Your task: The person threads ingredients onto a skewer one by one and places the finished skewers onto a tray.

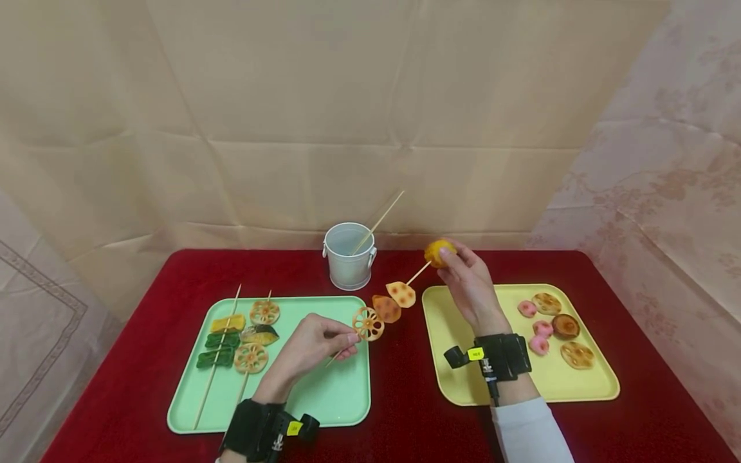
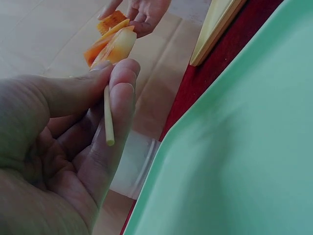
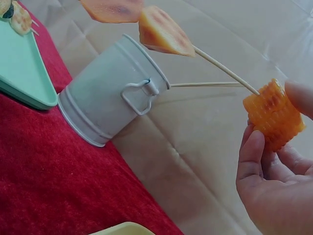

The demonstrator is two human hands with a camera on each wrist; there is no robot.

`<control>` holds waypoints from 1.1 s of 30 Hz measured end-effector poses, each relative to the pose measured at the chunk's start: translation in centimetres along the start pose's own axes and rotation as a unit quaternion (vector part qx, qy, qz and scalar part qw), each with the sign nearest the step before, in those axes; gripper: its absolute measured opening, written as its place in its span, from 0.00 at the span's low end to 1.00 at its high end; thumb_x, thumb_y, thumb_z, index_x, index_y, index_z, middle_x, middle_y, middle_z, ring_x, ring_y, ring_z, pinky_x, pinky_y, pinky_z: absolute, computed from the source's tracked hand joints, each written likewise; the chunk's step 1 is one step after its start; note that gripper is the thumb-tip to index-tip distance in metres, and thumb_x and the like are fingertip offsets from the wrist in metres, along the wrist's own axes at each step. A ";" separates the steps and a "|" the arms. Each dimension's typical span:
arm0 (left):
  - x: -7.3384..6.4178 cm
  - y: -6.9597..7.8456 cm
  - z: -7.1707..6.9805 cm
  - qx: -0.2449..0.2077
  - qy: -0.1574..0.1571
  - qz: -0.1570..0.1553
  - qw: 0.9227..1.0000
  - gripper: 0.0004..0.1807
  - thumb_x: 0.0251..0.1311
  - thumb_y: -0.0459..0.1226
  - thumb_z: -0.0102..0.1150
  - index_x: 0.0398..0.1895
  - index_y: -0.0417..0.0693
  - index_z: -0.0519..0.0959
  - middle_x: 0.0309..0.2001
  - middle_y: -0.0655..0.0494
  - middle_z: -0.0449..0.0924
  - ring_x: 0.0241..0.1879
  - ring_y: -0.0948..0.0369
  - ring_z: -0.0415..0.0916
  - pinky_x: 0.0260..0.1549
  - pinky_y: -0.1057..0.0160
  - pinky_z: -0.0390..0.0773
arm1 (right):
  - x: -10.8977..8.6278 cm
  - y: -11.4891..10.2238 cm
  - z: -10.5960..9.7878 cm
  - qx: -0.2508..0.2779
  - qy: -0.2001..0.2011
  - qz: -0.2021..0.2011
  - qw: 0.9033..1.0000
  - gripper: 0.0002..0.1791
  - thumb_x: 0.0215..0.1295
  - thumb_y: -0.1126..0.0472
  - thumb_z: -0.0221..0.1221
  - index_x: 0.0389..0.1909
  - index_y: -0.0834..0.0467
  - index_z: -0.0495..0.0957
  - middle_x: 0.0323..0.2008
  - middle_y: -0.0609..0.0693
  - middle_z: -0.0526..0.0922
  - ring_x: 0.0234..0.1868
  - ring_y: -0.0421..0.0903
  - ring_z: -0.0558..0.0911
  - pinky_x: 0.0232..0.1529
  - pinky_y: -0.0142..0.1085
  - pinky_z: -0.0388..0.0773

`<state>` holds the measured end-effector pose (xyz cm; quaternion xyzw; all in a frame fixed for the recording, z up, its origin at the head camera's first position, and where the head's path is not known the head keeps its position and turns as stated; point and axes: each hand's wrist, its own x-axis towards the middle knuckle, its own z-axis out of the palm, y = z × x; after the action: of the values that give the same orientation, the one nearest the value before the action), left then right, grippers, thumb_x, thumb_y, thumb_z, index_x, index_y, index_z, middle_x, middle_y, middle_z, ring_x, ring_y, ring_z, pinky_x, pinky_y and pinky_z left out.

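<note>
My left hand (image 1: 312, 347) pinches the lower end of a bamboo skewer (image 2: 108, 120) between thumb and fingers. Threaded on it are a lotus root slice (image 1: 376, 328), an orange-brown slice (image 1: 386, 309) and a pale, brown-spotted slice (image 1: 402, 294). Beyond them a bare length of stick slants up to the right. In my right hand (image 1: 471, 292) I grip a ridged yellow-orange corn piece (image 3: 274, 115) with thumb and fingers. The stick's tip meets the corn's near side in the right wrist view.
A green tray (image 1: 341, 411) at left bears two loaded skewers. At right, a yellow tray (image 1: 463, 386) holds pink pieces, a mushroom cap (image 1: 565, 326) and round browned slices. Behind them stands a small white bucket (image 1: 349, 270) with a bare skewer (image 1: 384, 215) leaning in it.
</note>
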<state>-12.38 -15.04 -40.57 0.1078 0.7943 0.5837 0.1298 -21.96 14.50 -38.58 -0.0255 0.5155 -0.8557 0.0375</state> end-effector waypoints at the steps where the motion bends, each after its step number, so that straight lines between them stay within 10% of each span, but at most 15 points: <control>1: 0.0 0.0 0.0 0.000 0.001 0.000 1.000 0.10 0.68 0.33 0.66 0.40 0.31 0.88 0.28 0.46 0.87 0.26 0.63 0.81 0.27 0.68 0.78 | 0.0 0.0 0.1 -0.004 -0.005 -0.003 1.000 0.15 0.77 0.62 0.59 0.60 0.59 0.74 0.52 0.50 0.78 0.49 0.44 0.79 0.47 0.28 0.77; 22: 0.3 0.2 1.0 -0.023 0.059 0.010 0.998 0.10 0.68 0.33 0.67 0.41 0.32 0.88 0.28 0.47 0.88 0.27 0.63 0.81 0.25 0.70 0.75 | -0.9 1.8 2.3 -0.101 -0.050 0.012 0.994 0.23 0.78 0.55 0.59 0.64 0.65 0.69 0.55 0.55 0.77 0.52 0.46 0.81 0.56 0.33 0.80; 33: 0.4 0.2 1.3 0.083 0.135 0.011 0.987 0.04 0.63 0.36 0.72 0.32 0.45 0.91 0.21 0.60 0.85 0.23 0.64 0.83 0.24 0.68 0.74 | -1.0 1.9 2.9 -0.148 -0.042 0.000 0.988 0.27 0.75 0.53 0.62 0.67 0.63 0.71 0.58 0.57 0.76 0.53 0.50 0.80 0.58 0.37 0.81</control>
<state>-12.32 -13.68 -40.77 0.0469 0.8488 0.5266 0.0051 -20.68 11.14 -38.96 -0.0665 0.6341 -0.7685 0.0545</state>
